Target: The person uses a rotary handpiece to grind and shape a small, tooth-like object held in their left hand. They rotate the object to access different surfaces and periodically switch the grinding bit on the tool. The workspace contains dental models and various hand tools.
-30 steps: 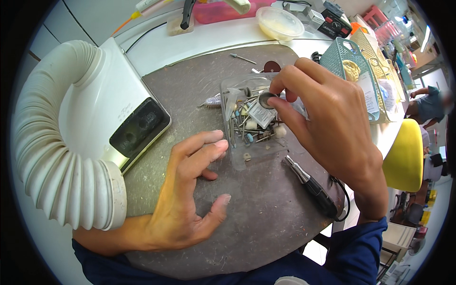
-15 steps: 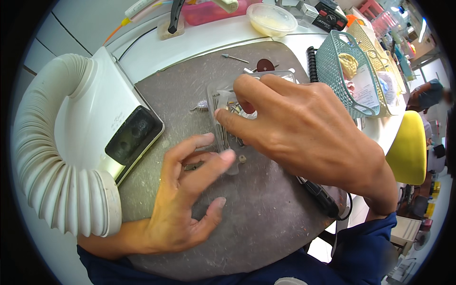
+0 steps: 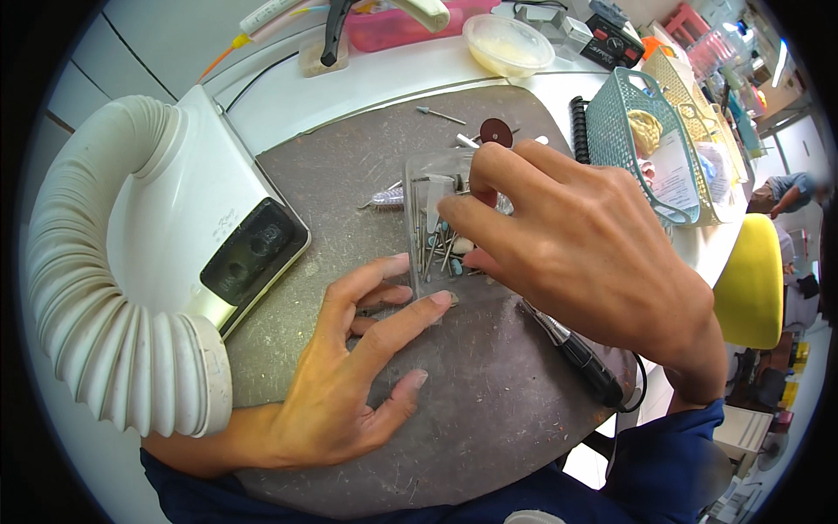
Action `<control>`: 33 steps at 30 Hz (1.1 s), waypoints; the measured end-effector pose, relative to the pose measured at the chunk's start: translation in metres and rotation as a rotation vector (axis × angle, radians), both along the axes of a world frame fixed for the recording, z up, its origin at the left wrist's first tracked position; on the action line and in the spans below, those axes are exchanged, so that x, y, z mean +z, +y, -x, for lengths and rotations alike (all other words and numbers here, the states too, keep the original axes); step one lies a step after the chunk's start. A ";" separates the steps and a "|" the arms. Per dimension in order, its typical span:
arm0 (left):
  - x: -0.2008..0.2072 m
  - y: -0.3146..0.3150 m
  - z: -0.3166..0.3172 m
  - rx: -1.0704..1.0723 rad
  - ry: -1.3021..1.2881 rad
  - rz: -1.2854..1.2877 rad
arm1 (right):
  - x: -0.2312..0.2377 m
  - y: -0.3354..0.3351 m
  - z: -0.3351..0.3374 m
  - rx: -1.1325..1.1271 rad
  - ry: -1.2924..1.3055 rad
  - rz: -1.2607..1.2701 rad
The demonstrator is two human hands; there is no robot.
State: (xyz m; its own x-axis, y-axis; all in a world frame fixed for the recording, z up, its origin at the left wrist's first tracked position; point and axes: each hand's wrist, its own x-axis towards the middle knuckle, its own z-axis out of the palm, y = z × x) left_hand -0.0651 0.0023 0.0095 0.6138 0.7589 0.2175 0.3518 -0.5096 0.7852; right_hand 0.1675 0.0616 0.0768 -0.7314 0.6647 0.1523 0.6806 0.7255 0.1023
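Observation:
A clear plastic box (image 3: 416, 229) holding several loose rotary burs (image 3: 439, 247) with thin metal shanks lies on the grey-brown work mat (image 3: 489, 419). My right hand (image 3: 567, 236) reaches over it from the right. Its fingers are bent down into the box and spread apart; nothing shows gripped between them, though some fingertips are hidden. My left hand (image 3: 349, 367) is open beside the box's near left corner, fingers apart. By its index fingertip is a small beige piece (image 3: 453, 299). A black and silver rotary handpiece (image 3: 580, 354) lies below my right hand.
A white unit with a dark window (image 3: 256, 249) and ribbed hose (image 3: 105, 349) stands left. Beyond the box lie a dark red disc (image 3: 496, 133), a single bur (image 3: 441, 114) and a clear packet (image 3: 387, 199). Woven baskets (image 3: 620, 144) stand right, a lidded tub (image 3: 508, 45) behind.
The box has shifted slightly right and away from me. My right hand's fingers have moved slightly right, showing more of the burs. My left hand has come a little right, its index fingertip nearer the beige piece.

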 end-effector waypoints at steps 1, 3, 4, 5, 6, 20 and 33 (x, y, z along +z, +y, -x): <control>0.000 0.000 0.000 0.001 -0.001 0.001 | -0.001 0.001 0.002 -0.006 0.004 -0.009; 0.000 0.001 -0.001 -0.008 -0.005 0.000 | -0.005 0.002 0.004 -0.009 -0.018 -0.005; 0.000 0.001 -0.001 -0.012 -0.012 -0.001 | -0.006 0.002 0.005 -0.011 -0.029 -0.004; -0.001 0.001 -0.001 -0.010 -0.016 0.000 | -0.007 0.002 0.006 -0.012 -0.037 0.000; -0.001 0.000 0.000 -0.008 -0.020 0.000 | -0.007 0.003 0.008 -0.014 -0.046 0.003; 0.002 -0.002 -0.001 0.016 -0.063 0.101 | -0.002 -0.007 0.001 -0.024 -0.042 -0.076; 0.002 -0.002 -0.002 0.010 -0.066 0.100 | 0.015 -0.004 -0.007 -0.083 0.031 -0.011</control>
